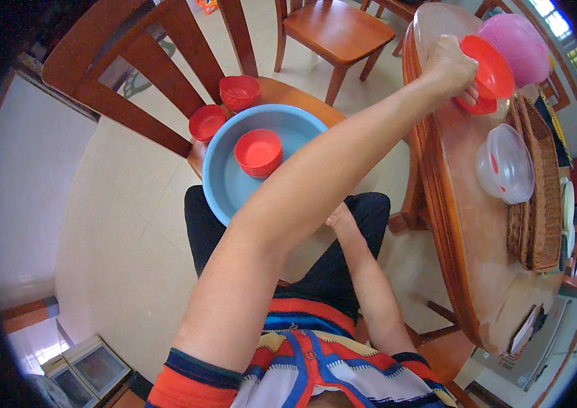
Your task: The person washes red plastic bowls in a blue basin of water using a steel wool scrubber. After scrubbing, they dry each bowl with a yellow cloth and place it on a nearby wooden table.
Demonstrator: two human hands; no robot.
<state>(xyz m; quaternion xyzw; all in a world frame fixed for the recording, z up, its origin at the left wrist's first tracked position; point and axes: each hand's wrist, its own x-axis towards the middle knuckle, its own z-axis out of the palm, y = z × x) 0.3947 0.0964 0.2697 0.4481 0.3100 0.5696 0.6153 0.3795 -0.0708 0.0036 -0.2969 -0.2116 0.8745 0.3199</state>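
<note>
Crossing over the basin, my left arm reaches to the upper right, where my left hand (449,69) grips a red plastic bowl (490,69) by its side, above the wooden table. Another red piece shows just under the fingers. My right hand (338,216) is low beside the blue plastic basin (217,178), its fingers partly hidden behind my left forearm; whether it holds the basin cannot be told. Inside the basin stands a stack of red bowls (259,153). Two more red stacks, one (240,93) and another (208,123), sit on the chair seat behind the basin.
On the wooden table (452,204) at right are a pink plastic bowl (515,48), clear plastic bowls (505,163), a clear container (441,23) and wicker baskets (533,204). A chair back (130,66) rises behind the basin; another chair (337,30) stands beyond.
</note>
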